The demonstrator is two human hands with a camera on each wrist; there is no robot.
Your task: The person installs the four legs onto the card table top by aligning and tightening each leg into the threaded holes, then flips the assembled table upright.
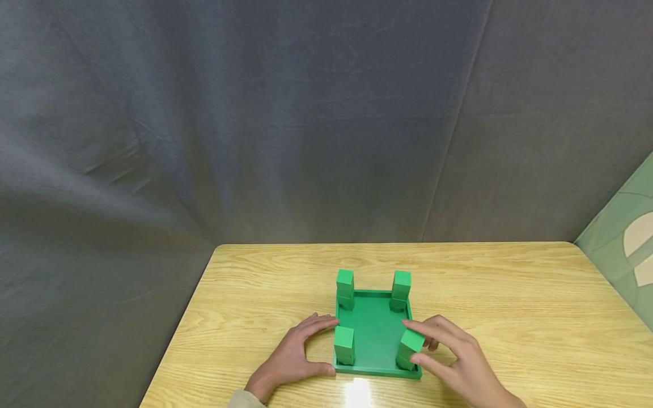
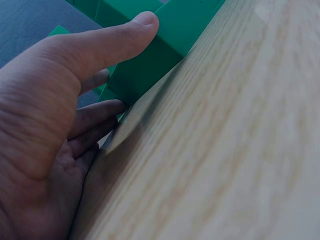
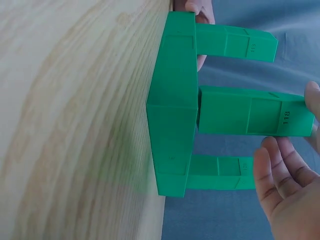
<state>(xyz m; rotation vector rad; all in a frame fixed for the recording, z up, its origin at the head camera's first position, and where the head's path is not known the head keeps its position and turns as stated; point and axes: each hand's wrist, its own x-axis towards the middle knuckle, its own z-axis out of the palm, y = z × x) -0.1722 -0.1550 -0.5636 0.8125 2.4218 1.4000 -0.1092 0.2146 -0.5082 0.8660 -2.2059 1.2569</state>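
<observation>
A shallow green square tray (image 1: 376, 334) lies on the table, with a tall green block standing at each corner. My left hand (image 1: 298, 351) rests against the tray's left wall, fingers stretched toward the far part and thumb at the near corner. In the left wrist view the thumb (image 2: 145, 22) lies along the tray's side. With thumb and fingers, my right hand (image 1: 459, 360) pinches the upper part of the near-right block (image 1: 408, 351). This block, marked 118 (image 3: 286, 118) in the right wrist view, leans slightly and has its lower end at the tray corner.
Other green blocks stand at the near-left (image 1: 344, 347), far-left (image 1: 345, 289) and far-right (image 1: 401, 290) corners. The wooden table (image 1: 510, 283) meets a dark grey curtain (image 1: 326, 141) behind. A green patterned panel (image 1: 627, 255) is at the right.
</observation>
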